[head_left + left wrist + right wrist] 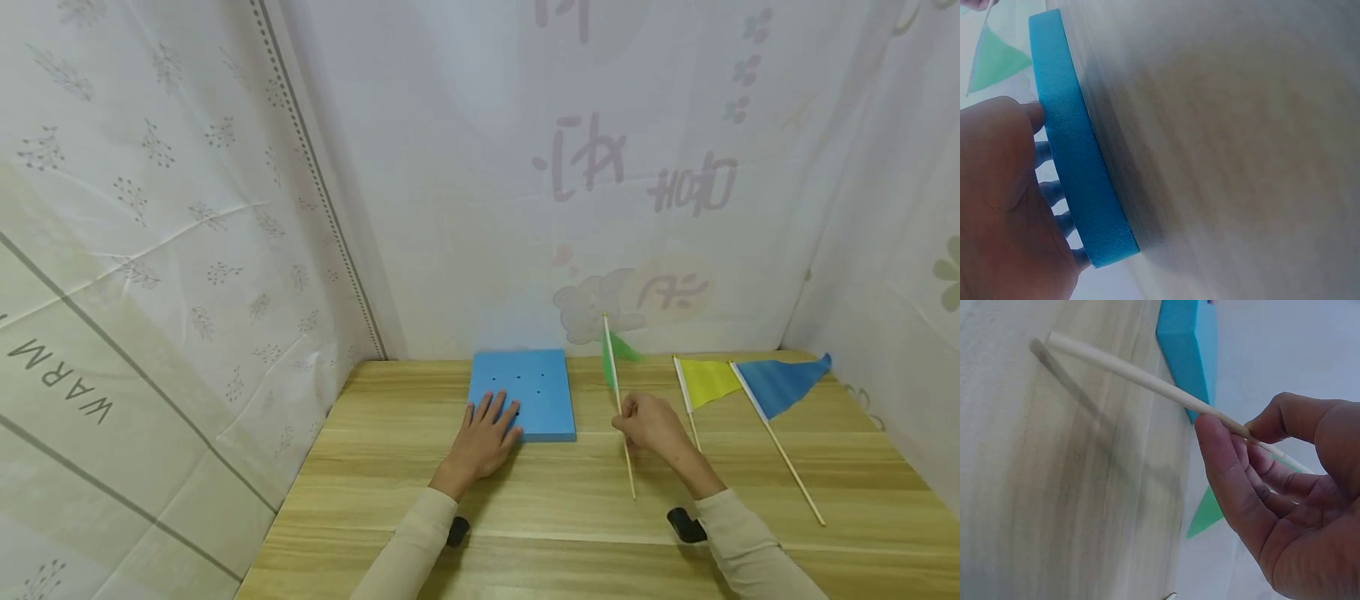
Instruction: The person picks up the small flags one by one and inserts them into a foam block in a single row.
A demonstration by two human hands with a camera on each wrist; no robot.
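Observation:
A square blue foam board (555, 408) with several small dark holes in its top lies flat on the wooden table. My left hand (483, 437) rests on its near left part with the fingers spread; in the left wrist view the fingertips touch the top of the foam board (1079, 150). To the right of the board, my right hand (652, 423) pinches a green flag (609, 362) by its thin wooden stick. The right wrist view shows thumb and fingertips on the stick (1141, 378), its bare end angled down over the table, close to its shadow.
Right of my right hand lie a yellow flag (708, 382) and a blue flag (783, 387), sticks toward me; my right hand and wrist overlap the yellow one's stick. Printed curtains (465, 208) enclose the table (570, 508) at the back and sides.

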